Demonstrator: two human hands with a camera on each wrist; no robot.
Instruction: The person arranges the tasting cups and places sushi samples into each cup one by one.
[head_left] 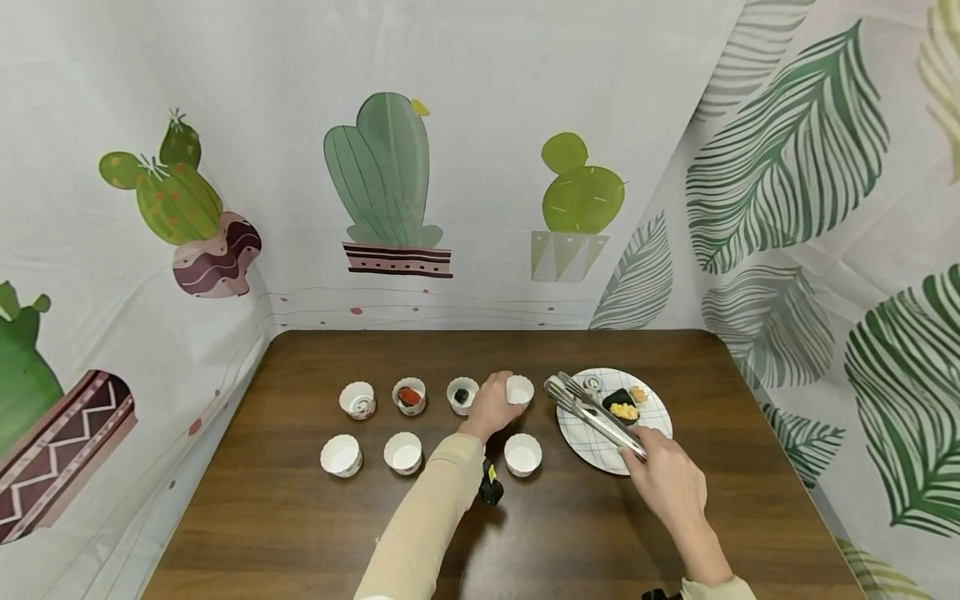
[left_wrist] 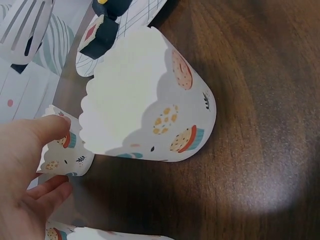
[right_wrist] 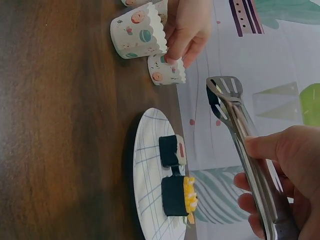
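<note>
My left hand (head_left: pixel 496 406) pinches the rim of a white paper baking cup (head_left: pixel 520 390) at the right end of the back row. In the left wrist view, thumb and fingers lie on either side of that printed cup (left_wrist: pixel 70 142). My right hand (head_left: pixel 670 482) grips metal tongs (head_left: pixel 600 421) whose tips hang over the left side of a round checked plate (head_left: pixel 592 450). A dark piece (right_wrist: pixel 213 95) shows between the tong tips, mostly hidden by the metal. On the plate sit a sushi roll (head_left: pixel 592 383), a corn-topped sushi (head_left: pixel 621 406) and an orange-topped piece (head_left: pixel 639 393).
Left along the back row, cups hold a roll (head_left: pixel 362 405), a red-topped sushi (head_left: pixel 409 397) and a dark sushi (head_left: pixel 461 397). Nearer stand more cups: one at left (head_left: pixel 341 456), one mid-row (head_left: pixel 403 452) and one below my left hand (head_left: pixel 522 455). Printed cloth (head_left: pixel 480 167) hangs behind the table.
</note>
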